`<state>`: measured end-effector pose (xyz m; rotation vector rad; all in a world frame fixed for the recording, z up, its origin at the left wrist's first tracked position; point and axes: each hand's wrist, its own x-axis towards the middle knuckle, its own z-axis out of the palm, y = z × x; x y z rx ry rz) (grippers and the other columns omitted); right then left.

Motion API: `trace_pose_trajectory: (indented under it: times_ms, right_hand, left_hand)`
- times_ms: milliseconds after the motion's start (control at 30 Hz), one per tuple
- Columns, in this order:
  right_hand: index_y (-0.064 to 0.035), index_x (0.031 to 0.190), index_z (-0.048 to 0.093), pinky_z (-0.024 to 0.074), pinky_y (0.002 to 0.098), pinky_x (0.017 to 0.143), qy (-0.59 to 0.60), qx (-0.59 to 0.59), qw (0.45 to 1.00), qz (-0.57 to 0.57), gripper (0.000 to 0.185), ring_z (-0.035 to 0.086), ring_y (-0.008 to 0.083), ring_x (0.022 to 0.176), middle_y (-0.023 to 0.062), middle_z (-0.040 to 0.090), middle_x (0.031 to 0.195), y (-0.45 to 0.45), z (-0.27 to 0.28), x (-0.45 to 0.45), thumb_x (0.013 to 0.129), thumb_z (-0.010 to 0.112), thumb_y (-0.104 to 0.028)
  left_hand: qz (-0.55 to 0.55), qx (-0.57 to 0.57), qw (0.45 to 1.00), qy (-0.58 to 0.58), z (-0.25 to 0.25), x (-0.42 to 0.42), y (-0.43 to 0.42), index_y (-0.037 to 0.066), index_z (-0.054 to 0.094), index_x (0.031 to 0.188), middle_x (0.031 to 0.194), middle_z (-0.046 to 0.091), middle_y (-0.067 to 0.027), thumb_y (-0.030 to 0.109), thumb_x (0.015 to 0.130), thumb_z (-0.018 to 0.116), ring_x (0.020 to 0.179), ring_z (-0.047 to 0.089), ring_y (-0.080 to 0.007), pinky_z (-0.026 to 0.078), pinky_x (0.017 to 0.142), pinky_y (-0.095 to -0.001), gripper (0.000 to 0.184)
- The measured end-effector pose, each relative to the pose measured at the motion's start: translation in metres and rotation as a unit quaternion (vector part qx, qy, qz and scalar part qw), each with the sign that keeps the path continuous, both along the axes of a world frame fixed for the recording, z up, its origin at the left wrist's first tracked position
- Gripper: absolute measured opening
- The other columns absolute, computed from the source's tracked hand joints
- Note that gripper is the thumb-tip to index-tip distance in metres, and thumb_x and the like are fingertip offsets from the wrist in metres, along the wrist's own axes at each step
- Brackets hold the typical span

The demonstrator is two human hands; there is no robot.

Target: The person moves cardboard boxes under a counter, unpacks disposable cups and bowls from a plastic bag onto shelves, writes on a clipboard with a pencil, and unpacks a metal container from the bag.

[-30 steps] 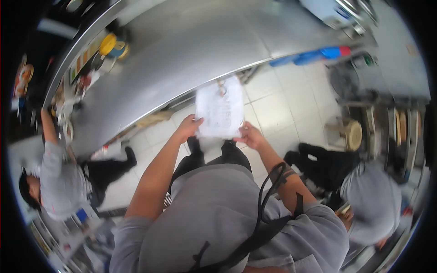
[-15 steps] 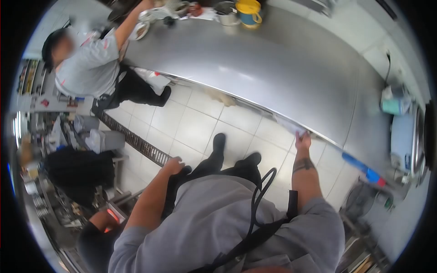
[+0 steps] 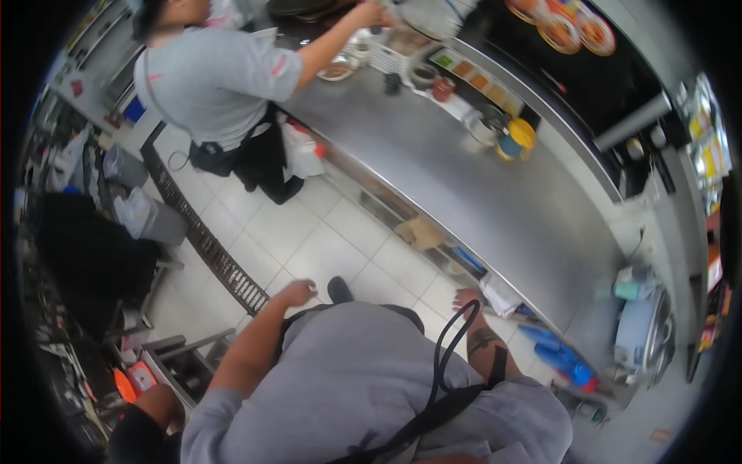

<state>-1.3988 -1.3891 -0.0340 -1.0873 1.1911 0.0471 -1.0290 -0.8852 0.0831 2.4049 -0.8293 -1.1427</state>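
My left hand (image 3: pixel 297 292) hangs low over the floor, in front of my body, its fingers loosely bent and no object visible in it. Near the counter's lower shelf is my right hand (image 3: pixel 466 298), blurred, with its fingers a little apart and nothing seen in them. White papers (image 3: pixel 501 297) lie on that shelf, just beyond my right hand and apart from it. Above the shelf runs the steel counter (image 3: pixel 464 185).
A person (image 3: pixel 212 85) stands at the counter's far left, one arm stretched over it. A yellow-and-blue container (image 3: pixel 516 139) is on the counter. Blue wrapped items (image 3: pixel 558 354) lie at lower right. A floor drain (image 3: pixel 205 232) crosses the tiles; grey bins (image 3: pixel 162 223) stand beyond it.
The papers, first held in both hands, now lie on the lower shelf. My right hand has let go and drawn back from the shelf. The view has turned and shifted.
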Motion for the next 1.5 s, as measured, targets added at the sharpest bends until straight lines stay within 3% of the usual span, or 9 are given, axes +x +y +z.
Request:
trace_pose_trajectory:
  times_ms: [133,367,433,667,900,1200,1233,1267,1500]
  right_hand:
    - [-0.0131,0.101,0.070,0.0572,0.0485,0.067,0.136,0.012,0.978,0.160,0.019,0.068,0.0305,0.068,0.0093,0.068,0.083,0.087,0.008,0.151,0.087,0.071,-0.026]
    - [-0.0026,0.110,0.067,0.0569,0.0413,0.071,-0.159,-0.383,0.588,0.695,0.031,0.069,0.0234,0.088,0.0127,0.067,0.106,0.235,0.069,0.473,0.093,0.065,-0.029]
    - [-0.0050,0.114,0.066,0.0561,0.0393,0.074,-0.046,-0.129,0.752,0.645,0.033,0.067,0.0223,0.090,0.0105,0.067,0.110,0.283,0.105,0.545,0.094,0.065,-0.032]
    - [-0.0073,0.125,0.060,0.0567,0.0390,0.076,-0.024,0.006,0.746,0.665,0.039,0.066,0.0246,0.092,0.0112,0.065,0.112,0.462,0.121,0.737,0.096,0.065,-0.033]
    - [-0.0078,0.124,0.061,0.0573,0.0377,0.075,-0.016,0.067,0.532,0.844,0.040,0.066,0.0232,0.093,0.0100,0.063,0.114,0.706,0.153,0.848,0.095,0.067,-0.035]
    - [-0.0049,0.104,0.071,0.0553,0.0352,0.062,-0.146,-0.112,0.312,0.932,0.033,0.067,0.0194,0.071,0.0080,0.069,0.081,0.911,0.157,1.002,0.092,0.067,-0.036]
    - [-0.0036,0.098,0.073,0.0541,0.0351,0.056,-0.197,-0.183,0.258,0.928,0.032,0.065,0.0202,0.062,0.0098,0.068,0.074,0.926,0.129,1.025,0.092,0.067,-0.034]
    - [-0.0036,0.098,0.073,0.0541,0.0351,0.056,-0.188,-0.185,0.260,0.929,0.032,0.065,0.0202,0.062,0.0098,0.068,0.074,0.929,0.105,1.044,0.092,0.067,-0.034]
    - [-0.0016,0.103,0.071,0.0539,0.0373,0.054,-0.066,-0.252,0.335,0.906,0.033,0.068,0.0229,0.066,0.0114,0.068,0.078,0.915,0.094,1.208,0.092,0.065,-0.032]
  left_hand:
    - [0.137,-0.017,0.989,-0.062,0.037,0.093,0.039,0.002,0.066,0.124,0.107,0.073,-0.0247,0.032,0.092,0.064,0.108,0.068,-0.0403,0.053,0.096,-0.0460,0.043]
    - [0.369,-0.012,0.926,-0.076,0.040,0.160,0.173,0.003,0.069,0.122,0.112,0.071,-0.0254,0.033,0.090,0.067,0.111,0.067,-0.0401,0.052,0.098,-0.0450,0.044]
    - [0.415,0.001,0.907,-0.071,0.029,0.158,0.208,0.003,0.070,0.120,0.117,0.070,-0.0253,0.036,0.088,0.068,0.114,0.066,-0.0395,0.051,0.100,-0.0442,0.045]
    - [0.146,0.096,0.976,-0.127,-0.081,0.113,0.353,0.006,0.073,0.112,0.117,0.070,-0.0199,0.021,0.094,0.054,0.111,0.064,-0.0421,0.051,0.097,-0.0491,0.030]
    - [0.744,0.034,0.666,0.045,-0.002,0.079,0.385,0.001,0.075,0.102,0.107,0.073,-0.0229,0.029,0.086,0.066,0.106,0.067,-0.0417,0.052,0.095,-0.0467,0.034]
    - [0.801,-0.031,0.458,0.384,-0.060,0.127,0.409,0.003,0.072,0.104,0.095,0.074,-0.0156,0.025,0.083,0.073,0.088,0.073,-0.0259,0.059,0.069,-0.0398,0.030]
    - [0.797,-0.037,0.459,0.389,-0.085,0.141,0.435,0.003,0.072,0.104,0.095,0.074,-0.0156,0.025,0.083,0.073,0.088,0.073,-0.0259,0.059,0.069,-0.0398,0.030]
    - [0.634,-0.022,0.730,0.256,-0.107,0.149,0.468,0.004,0.073,0.104,0.097,0.074,-0.0156,0.023,0.079,0.074,0.090,0.073,-0.0287,0.059,0.072,-0.0415,0.031]
    - [0.461,0.031,0.887,-0.012,-0.097,0.400,0.668,0.002,0.076,0.098,0.113,0.070,-0.0227,0.033,0.098,0.051,0.111,0.064,-0.0400,0.049,0.098,-0.0501,0.040]
